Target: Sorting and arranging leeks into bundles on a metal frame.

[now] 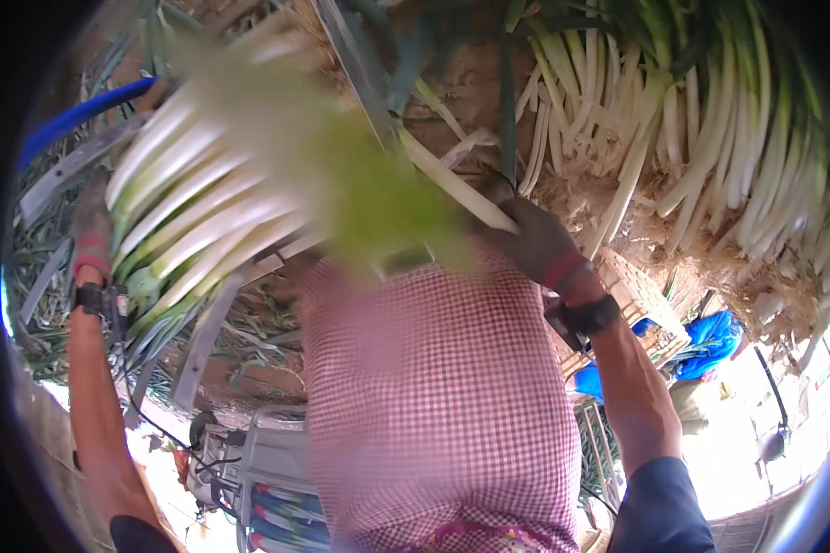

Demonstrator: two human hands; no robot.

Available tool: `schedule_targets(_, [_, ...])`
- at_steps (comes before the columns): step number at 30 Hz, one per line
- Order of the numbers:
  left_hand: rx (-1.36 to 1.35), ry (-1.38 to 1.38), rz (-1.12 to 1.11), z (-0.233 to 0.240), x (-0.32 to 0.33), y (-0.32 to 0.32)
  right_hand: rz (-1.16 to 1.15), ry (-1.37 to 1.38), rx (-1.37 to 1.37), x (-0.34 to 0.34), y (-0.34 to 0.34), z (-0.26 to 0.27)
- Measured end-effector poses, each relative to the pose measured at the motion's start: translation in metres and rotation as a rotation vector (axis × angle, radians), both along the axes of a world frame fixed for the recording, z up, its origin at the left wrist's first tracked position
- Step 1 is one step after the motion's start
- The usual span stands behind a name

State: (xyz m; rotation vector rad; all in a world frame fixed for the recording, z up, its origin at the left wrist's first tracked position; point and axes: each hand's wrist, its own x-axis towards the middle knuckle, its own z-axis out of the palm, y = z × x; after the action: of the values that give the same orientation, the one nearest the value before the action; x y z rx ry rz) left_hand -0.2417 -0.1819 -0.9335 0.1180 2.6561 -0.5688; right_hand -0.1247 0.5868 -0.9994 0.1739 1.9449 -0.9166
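My right hand (536,242), in a dark glove with a red cuff, grips the lower end of a long white-stemmed green onion (453,180). That stalk slants up and left from my fingers. On the left, my gloved left hand (91,221) rests against the side of a row of thick green onions (194,214) lying side by side. Its fingers are partly hidden, so whether it grips any stalk is unclear. A blurred pale-green patch covers the middle of the view and hides part of the row.
A large heap of rooted green onions (726,138) lies at upper right. Metal slats (204,345) and a blue bar (86,114) flank the row. A yellow crate (647,297) stands near a person in blue (709,342). A grey cart (277,442) stands behind the checked apron (443,387).
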Motion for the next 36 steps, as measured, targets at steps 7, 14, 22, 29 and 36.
schedule_targets(7, [1.256,0.462,1.137,0.135,0.054,0.286,-0.694,-0.334,-0.369,0.012,0.076,0.168])
schedule_targets(14, [1.65,-0.392,1.196,0.158,0.116,0.544,-0.98,-0.503,-0.504,0.047,0.07,0.3])
schedule_targets(22, [2.225,-0.686,2.032,0.117,0.128,0.65,-0.415,-0.265,-0.333,0.078,0.096,0.297])
schedule_targets(29, [2.058,-0.697,2.125,0.12,0.167,0.638,-0.849,-0.449,-0.408,-0.007,0.04,0.144])
schedule_targets(36, [1.975,-0.64,2.111,0.138,0.17,0.616,-0.084,-0.002,0.312,-0.004,0.023,0.111])
